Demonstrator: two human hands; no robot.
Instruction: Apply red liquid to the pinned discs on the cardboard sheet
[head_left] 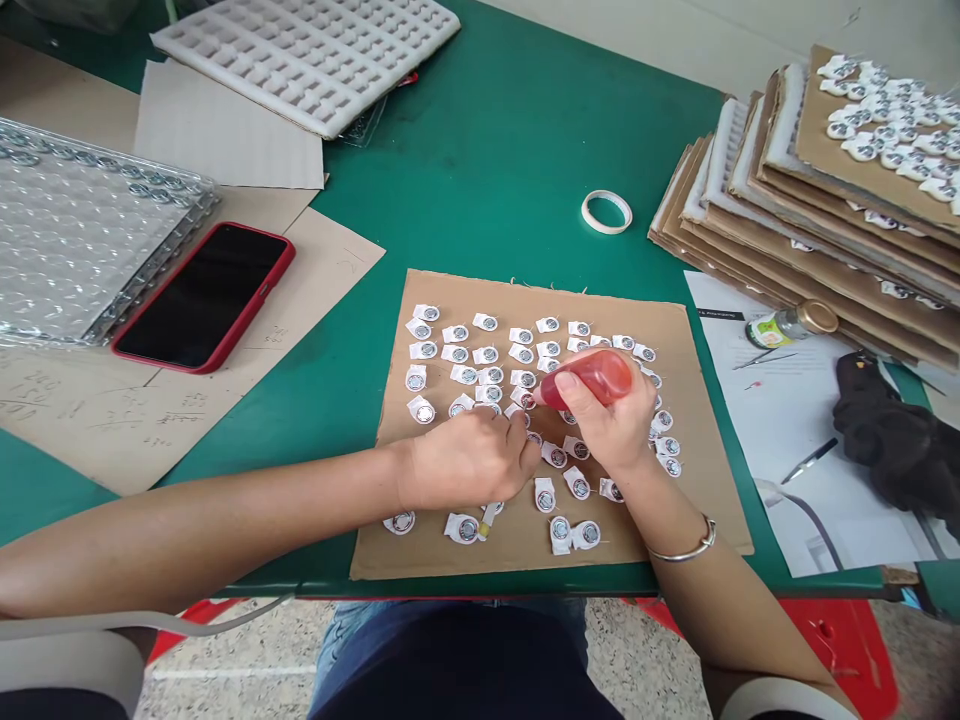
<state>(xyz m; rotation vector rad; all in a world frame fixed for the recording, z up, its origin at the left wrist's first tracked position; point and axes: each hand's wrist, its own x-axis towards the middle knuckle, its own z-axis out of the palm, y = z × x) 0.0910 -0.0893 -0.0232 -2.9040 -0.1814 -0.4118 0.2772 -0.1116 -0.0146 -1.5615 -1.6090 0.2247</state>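
Observation:
My right hand (619,415) is closed around a small red squeeze bottle (592,380), tilted so its narrow tip points down and left at one of the small white pieces with round printed faces (523,398). My left hand (472,455) is closed just left of that tip, its fingertips down among the pieces; what they pinch is hidden. Below this hand, a short white stick-like item with a yellowish end (487,522) shows partly. Several rows of similar white pieces lie on a brown cardboard sheet (697,540) under both hands.
A phone in a red case (206,295) and a clear plastic tray (90,235) lie at left. Behind is a white foam tray (307,50). A tape roll (607,212) sits ahead. At right are stacked cardboard sheets (795,215), a small glass bottle (791,325) and a black cloth-like item (892,430).

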